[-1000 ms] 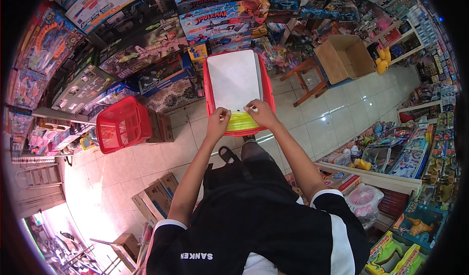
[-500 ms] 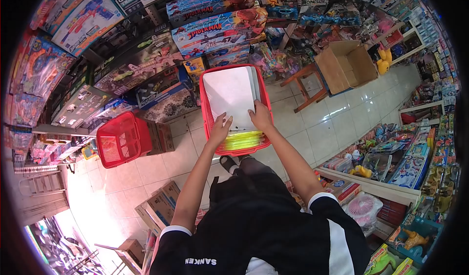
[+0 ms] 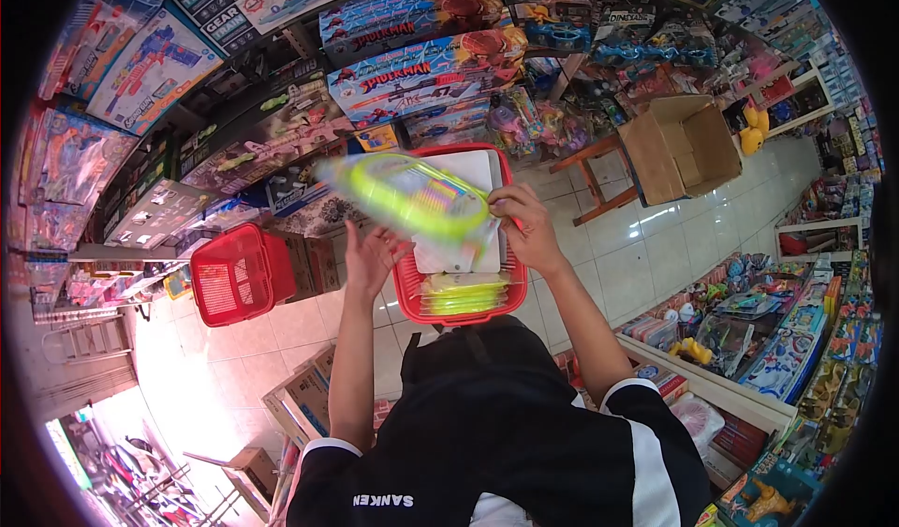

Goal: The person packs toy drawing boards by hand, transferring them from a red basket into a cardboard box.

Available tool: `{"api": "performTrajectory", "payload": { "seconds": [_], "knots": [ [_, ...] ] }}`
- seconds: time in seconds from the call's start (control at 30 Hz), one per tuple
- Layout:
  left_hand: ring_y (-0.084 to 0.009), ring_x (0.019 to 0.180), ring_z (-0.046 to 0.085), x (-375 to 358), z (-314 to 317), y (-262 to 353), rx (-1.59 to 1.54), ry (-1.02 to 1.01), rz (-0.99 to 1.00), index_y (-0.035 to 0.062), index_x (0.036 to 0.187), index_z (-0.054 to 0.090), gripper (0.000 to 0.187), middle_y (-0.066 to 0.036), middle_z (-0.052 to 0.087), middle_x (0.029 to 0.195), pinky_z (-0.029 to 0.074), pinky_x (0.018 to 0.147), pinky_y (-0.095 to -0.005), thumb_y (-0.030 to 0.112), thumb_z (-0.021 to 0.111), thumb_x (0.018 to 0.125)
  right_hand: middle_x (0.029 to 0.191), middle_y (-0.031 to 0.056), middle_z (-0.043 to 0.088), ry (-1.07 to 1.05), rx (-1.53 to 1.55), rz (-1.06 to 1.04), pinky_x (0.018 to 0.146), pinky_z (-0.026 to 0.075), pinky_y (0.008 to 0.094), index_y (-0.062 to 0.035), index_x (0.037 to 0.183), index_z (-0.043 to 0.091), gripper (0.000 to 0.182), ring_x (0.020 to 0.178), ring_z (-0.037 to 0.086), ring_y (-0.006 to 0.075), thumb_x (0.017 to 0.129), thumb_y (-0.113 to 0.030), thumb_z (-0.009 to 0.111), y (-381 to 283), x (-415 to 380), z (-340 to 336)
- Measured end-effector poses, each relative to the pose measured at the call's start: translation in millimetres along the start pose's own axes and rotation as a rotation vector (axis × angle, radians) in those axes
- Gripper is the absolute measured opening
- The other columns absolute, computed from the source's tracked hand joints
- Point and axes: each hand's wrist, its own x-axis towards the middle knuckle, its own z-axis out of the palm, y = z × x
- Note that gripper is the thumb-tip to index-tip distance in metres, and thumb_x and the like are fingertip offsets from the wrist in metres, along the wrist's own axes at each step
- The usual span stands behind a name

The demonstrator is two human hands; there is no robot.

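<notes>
1. Nearest, at the bottom centre of the frame, is the person's black shirt (image 3: 496, 424), both forearms reaching up past it.
2. The right hand (image 3: 532, 232), right of centre, pinches the right end of a yellow-green package (image 3: 375, 188), its fingers closed narrow on the edge.
3. The left hand (image 3: 370, 260), left of centre, is held wide, palm up, just beside the package's lower edge; whether a fingertip touches it, I cannot tell.
4. What has just changed: the package has come up into view above the basket, tilted and motion-blurred, and the left hand has opened away from the stack. That appears to make it a separate piece, handled on its own; its print is too smeared to read.
5. Beneath it, in the centre, the red basket (image 3: 456, 320) holds white sheets (image 3: 448, 258) and, at its near end, a stack of yellow-green pieces (image 3: 464, 298).
6. Farther off, at left, a second red basket (image 3: 234, 274) stands on the floor.
7. At upper right, an open cardboard box (image 3: 655, 152) sits on a wooden stool (image 3: 596, 185).
8. Farthest, at top centre, Spider-Man boxes (image 3: 426, 73) line the shelving.
</notes>
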Motion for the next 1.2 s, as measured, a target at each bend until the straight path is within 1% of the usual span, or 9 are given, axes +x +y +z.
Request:
{"api": "performTrajectory", "payload": {
  "seconds": [0.07,0.1,0.27,0.4,0.47,0.77,0.87,0.97,1.2],
  "knots": [
    [-0.032,0.124,0.051,-1,7,0,-0.012,0.108,0.237,-0.002,0.139,0.04,0.089,-0.018,0.047,0.14,0.046,0.1,-0.0455,0.072,0.036,0.089,0.101,0.0071,0.064,-0.008,-0.152,-0.134,0.084,0.045,0.036,-0.0033,0.089,0.063,0.019,0.096,0.058,0.0271,0.074,0.007,0.062,5,10,-2],
    [-0.0326,0.121,0.054,-2,25,14,-0.184,-0.045,0.14,-0.0024,0.139,0.041,0.087,-0.018,0.05,0.137,0.048,0.099,-0.0461,0.069,0.04,0.09,0.103,0.0064,0.064,-0.01,-0.168,-0.148,0.088,0.044,0.0381,-0.0046,0.091,0.064,0.024,0.1,0.057,0.0285,0.071,0.008,0.062,8,14,-1],
    [-0.0219,0.106,0.062,-2,-8,13,0.202,0.152,0.036,-0.0025,0.13,0.049,0.048,-0.014,0.061,0.122,0.052,0.09,-0.0356,0.026,0.059,0.093,0.11,0.0098,0.061,-0.029,-0.301,-0.175,0.092,0.043,0.0413,-0.0076,0.098,0.065,0.032,0.107,0.055,0.0319,0.07,0.007,0.063,41,18,11],
    [-0.0217,0.111,0.059,-5,-2,6,0.389,0.212,0.051,-0.0021,0.133,0.045,0.049,-0.012,0.059,0.124,0.047,0.096,-0.0343,0.003,0.061,0.087,0.121,0.0231,0.046,0.195,-0.267,0.135,0.094,0.042,0.0448,-0.0027,0.12,0.052,0.046,0.112,0.05,0.04,0.077,-0.002,0.066,78,6,32],
    [-0.021,0.113,0.058,-5,-1,6,0.38,0.22,0.053,-0.0018,0.134,0.044,0.051,-0.011,0.058,0.125,0.046,0.098,-0.0343,0.002,0.062,0.086,0.121,0.0258,0.046,0.162,-0.209,0.542,0.094,0.042,0.0457,0.0042,0.127,0.042,0.055,0.112,0.05,0.0433,0.08,-0.008,0.067,118,-15,53],
    [-0.0181,0.113,0.057,-19,-17,15,0.377,0.306,0.169,0.0,0.135,0.044,0.051,-0.01,0.058,0.125,0.044,0.098,-0.0316,0.0,0.06,0.087,0.103,0.0223,0.057,0.08,-0.515,0.535,0.081,0.049,0.0485,0.0032,0.115,0.05,0.045,0.096,0.058,0.0435,0.081,-0.017,0.071,107,-10,71],
    [-0.0195,0.116,0.056,-30,-26,19,0.411,0.285,0.195,-0.0004,0.137,0.041,0.051,-0.011,0.057,0.127,0.044,0.099,-0.0328,0.004,0.059,0.09,0.093,0.0182,0.064,-0.056,-0.292,0.512,0.074,0.051,0.0442,0.002,0.114,0.056,0.041,0.084,0.063,0.0364,0.082,-0.019,0.071,113,-7,56],
    [-0.0196,0.116,0.057,-42,-30,20,0.4,0.286,0.235,-0.0001,0.137,0.041,0.048,-0.011,0.057,0.128,0.045,0.098,-0.0331,0.007,0.056,0.093,0.087,0.0098,0.067,0.034,0.025,0.671,0.057,0.05,0.0319,-0.0006,0.116,0.058,0.039,0.074,0.062,0.0157,0.086,-0.022,0.07,113,-7,35],
    [-0.0157,0.104,0.062,-70,-40,19,0.289,0.291,0.178,0.0005,0.129,0.049,0.037,-0.009,0.062,0.119,0.051,0.088,-0.0297,0.016,0.055,0.097,0.1,0.0052,0.066,0.417,0.423,0.461,0.059,0.052,0.0249,-0.0015,0.119,0.056,0.031,0.082,0.062,0.0117,0.092,-0.014,0.064,8,-7,-16]
  ]
}}
